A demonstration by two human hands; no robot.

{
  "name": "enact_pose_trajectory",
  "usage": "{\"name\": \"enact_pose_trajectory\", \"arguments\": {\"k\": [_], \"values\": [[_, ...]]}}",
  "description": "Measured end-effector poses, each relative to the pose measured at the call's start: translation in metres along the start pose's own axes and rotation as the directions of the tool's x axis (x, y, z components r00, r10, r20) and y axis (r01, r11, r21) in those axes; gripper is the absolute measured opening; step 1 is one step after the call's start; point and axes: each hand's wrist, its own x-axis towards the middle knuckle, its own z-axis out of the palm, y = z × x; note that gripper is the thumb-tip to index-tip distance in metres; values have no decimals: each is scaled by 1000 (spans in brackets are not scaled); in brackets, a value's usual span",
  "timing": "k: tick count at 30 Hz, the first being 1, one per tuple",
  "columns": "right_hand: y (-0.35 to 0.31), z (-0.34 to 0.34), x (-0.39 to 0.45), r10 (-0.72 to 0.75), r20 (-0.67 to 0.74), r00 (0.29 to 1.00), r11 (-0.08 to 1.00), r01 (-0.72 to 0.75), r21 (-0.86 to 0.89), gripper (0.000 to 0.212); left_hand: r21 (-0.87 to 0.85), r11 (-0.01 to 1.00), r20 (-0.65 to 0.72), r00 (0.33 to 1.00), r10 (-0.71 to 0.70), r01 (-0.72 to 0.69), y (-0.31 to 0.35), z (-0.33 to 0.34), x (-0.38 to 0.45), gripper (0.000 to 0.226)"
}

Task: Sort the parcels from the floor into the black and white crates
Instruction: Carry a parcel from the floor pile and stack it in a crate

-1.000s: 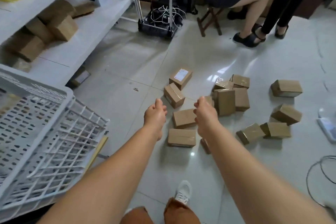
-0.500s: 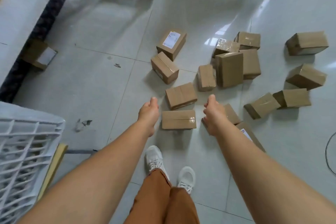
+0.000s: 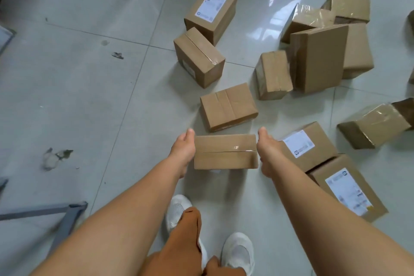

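- Since the earlier frame both hands have dropped onto the nearest parcel, and the view has tipped further down, so the white lattice crate has slid out of sight.
- The left hand [image 3: 182,152] presses the left end of the plain brown taped cardboard parcel [image 3: 225,152]; the right hand [image 3: 267,150] presses its right end. Both thumbs lie along the upper corners. The remaining fingers are hidden behind the box, so whether they curl beneath it cannot be told.
- That parcel sits just ahead of the white shoes [image 3: 238,251], apparently on the pale glossy floor tiles [image 3: 89,96] or barely raised off them.
- To do this step well, I would squeeze evenly from both ends, lift straight up with the box level, and clear its neighbours before turning toward a crate.
- Just right of the held parcel, behind the right wrist, lies a brown box with a white shipping label [image 3: 307,145]; a flatter labelled box [image 3: 347,188] lies nearer the person's feet beside the right forearm. Either could be nudged by that arm on the way up.
- Just beyond the held parcel rests a small unlabelled taped carton [image 3: 228,106], close but not touching.
- Further beyond it lie two cartons leaning together and a cluster of boxes to the right.
- Neither crate is visible, so the destination cannot be judged here.
- Left of the held parcel, scraps of debris [image 3: 53,157] and a grey metal frame [image 3: 65,217] lie on the tiles, a possible trip hazard.
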Motion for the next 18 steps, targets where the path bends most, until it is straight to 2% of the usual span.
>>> {"name": "enact_pose_trajectory", "arguments": {"k": [5, 9, 18], "values": [[15, 22, 43, 16, 10, 1000, 1000, -16, -6, 55, 33, 999, 53, 998, -41, 39, -15, 19, 43, 63], [19, 28, 55, 50, 45, 998, 999, -50, -2, 56, -76, 990, 74, 990, -117, 122, -16, 26, 62, 66], [-8, -3, -22, 42, 31, 999, 999, -42, 19, 53, -185, 973, 19, 990, -138, 139, 10, -7, -15, 53]]}}
